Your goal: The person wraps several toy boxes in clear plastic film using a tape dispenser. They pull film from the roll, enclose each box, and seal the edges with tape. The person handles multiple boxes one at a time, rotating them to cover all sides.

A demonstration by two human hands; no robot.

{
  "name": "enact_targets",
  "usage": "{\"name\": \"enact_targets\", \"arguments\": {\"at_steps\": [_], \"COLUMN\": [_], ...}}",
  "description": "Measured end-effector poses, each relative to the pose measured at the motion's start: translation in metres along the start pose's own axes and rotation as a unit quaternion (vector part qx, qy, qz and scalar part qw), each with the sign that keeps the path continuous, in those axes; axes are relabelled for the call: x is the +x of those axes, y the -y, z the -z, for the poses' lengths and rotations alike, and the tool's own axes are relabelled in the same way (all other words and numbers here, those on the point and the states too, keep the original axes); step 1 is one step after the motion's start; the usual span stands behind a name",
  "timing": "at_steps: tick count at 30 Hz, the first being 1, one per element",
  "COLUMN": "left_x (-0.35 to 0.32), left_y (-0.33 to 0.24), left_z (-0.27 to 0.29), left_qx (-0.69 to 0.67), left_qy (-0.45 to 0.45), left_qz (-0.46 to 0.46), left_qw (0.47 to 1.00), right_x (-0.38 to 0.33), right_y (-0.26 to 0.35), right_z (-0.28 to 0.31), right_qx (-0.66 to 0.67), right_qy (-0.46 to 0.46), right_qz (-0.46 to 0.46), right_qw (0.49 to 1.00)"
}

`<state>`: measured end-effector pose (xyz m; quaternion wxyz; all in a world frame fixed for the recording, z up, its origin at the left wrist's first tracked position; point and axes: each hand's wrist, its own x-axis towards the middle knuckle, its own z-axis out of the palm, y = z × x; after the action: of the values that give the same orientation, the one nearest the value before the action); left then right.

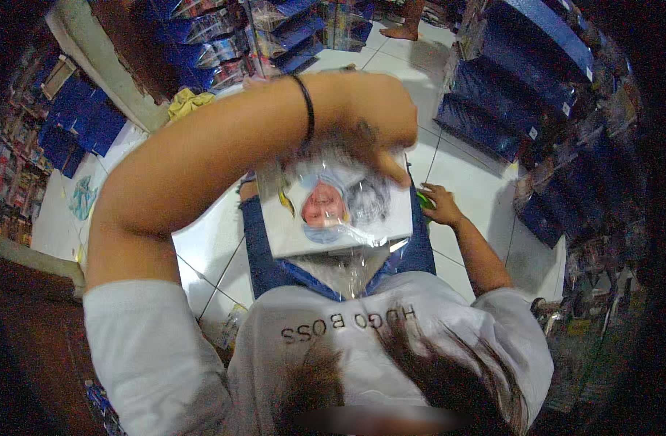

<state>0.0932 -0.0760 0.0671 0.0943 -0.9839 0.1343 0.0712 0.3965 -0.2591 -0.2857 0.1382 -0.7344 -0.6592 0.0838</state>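
A white, flat package (283,231) in clear, shiny plastic rests on my lap, printed with a coloured portrait and a grey one. Its plastic gathers into a folded flap (347,272) at the near edge, with blue strips along the sides. My left hand (380,120) reaches across from the left and lies curled over the package's far right part, thumb pointing down along its edge; the other fingertips are hidden. Beside my right thigh, my right hand (442,205) is closed round a small bright green object (423,199), mostly covered by the fingers.
Blue display boxes (526,80) stack up on the right, with shelves of plastic-wrapped goods (209,33) at the far left. A yellow cloth (190,104) and a crumpled light-blue bag (83,198) lie to the left. Another person's bare foot (400,33) stands on the white tiles (486,185).
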Motion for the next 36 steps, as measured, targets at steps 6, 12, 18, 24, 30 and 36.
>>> {"name": "enact_targets", "arguments": {"at_steps": [6, 12, 18, 24, 30, 36], "left_x": [0.007, -0.02, -0.078, -0.105, -0.09, -0.084], "left_y": [0.117, 0.153, 0.089, -0.016, -0.1, -0.12], "left_z": [0.018, 0.007, -0.042, -0.056, -0.049, -0.059], "left_qx": [0.043, -0.102, -0.467, -0.48, -0.594, -0.576], "left_qy": [-0.067, 0.065, -0.201, -0.517, -0.627, -0.668], "left_qz": [0.298, 0.449, 0.316, 0.232, 0.166, 0.153], "left_qw": [0.951, 0.885, 0.801, 0.67, 0.476, 0.446], "right_x": [-0.021, 0.102, 0.165, 0.139, 0.112, 0.116], "right_y": [0.103, 0.247, 0.245, 0.279, 0.289, 0.31], "right_z": [0.103, 0.075, 0.139, 0.238, 0.263, 0.317], "right_qx": [0.41, 0.699, 0.911, 0.844, 0.594, 0.035], "right_qy": [-0.316, -0.377, -0.164, -0.066, -0.179, -0.333], "right_qz": [-0.128, -0.08, 0.101, 0.129, 0.138, 0.353], "right_qw": [0.846, 0.602, 0.364, 0.517, 0.772, 0.874]}}
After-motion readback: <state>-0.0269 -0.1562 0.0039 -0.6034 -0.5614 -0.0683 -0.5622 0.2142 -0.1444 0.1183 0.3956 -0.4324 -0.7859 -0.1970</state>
